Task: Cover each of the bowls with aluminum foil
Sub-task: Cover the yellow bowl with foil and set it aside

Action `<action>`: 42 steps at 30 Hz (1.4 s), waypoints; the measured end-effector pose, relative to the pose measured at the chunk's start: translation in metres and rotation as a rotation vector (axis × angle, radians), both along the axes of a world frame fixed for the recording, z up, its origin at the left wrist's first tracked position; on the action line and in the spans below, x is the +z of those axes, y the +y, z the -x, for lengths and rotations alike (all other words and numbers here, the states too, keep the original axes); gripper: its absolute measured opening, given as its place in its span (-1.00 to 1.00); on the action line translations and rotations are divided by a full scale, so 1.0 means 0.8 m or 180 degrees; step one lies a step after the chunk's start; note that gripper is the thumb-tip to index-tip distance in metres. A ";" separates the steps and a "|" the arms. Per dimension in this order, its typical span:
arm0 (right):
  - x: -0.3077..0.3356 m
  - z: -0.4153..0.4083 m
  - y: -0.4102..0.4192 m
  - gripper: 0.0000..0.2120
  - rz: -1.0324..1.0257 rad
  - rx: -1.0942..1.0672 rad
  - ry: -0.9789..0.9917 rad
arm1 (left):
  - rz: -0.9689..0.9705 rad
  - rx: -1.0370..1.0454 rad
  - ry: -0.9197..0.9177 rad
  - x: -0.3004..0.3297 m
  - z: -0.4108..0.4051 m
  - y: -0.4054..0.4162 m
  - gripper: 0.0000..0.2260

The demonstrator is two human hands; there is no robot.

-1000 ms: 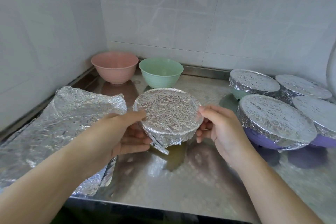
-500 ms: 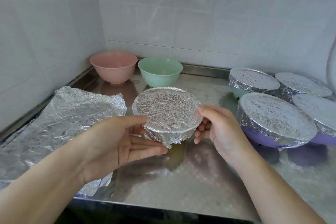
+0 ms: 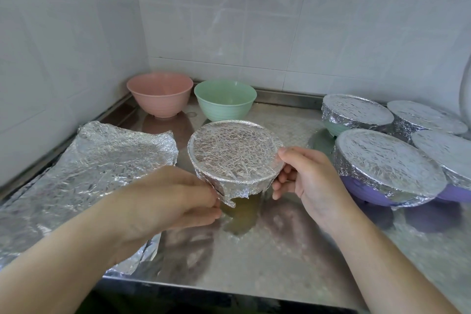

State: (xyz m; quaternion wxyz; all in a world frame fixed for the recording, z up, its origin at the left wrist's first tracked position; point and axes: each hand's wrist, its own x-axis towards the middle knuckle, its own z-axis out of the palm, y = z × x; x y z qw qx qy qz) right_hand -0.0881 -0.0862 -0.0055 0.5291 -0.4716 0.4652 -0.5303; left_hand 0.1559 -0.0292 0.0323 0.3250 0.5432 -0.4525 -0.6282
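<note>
foil-covered bowl between both hands

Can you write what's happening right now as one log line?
step: pressing foil round yellow bowl | left hand: foil edge | right hand: rim | uncovered: pink bowl, green bowl

A foil-wrapped bowl, possibly yellow, stood mid-counter; pink bowl and green bowl sat uncovered behind.

Both hands gripping foil-covered bowl, steel counter
</note>
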 end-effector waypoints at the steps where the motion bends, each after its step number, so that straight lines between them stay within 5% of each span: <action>1: 0.000 0.000 0.000 -0.76 -0.0003 0.0003 0.0002 | 0.0075 0.0055 -0.0080 -0.004 0.006 0.003 -0.90; 13: -0.005 -0.001 -0.002 -0.67 0.0070 0.0012 0.0133 | -0.0069 0.1041 0.0790 -0.027 0.040 0.016 -0.91; 26: -0.002 -0.004 -0.001 -0.76 0.0095 -0.0074 0.0280 | 0.0089 0.1044 0.0232 -0.034 0.043 0.010 -0.70; 42: -0.005 -0.004 0.001 -0.72 0.0187 -0.0029 0.0423 | 0.0074 0.1103 0.0323 -0.039 0.049 0.010 -0.84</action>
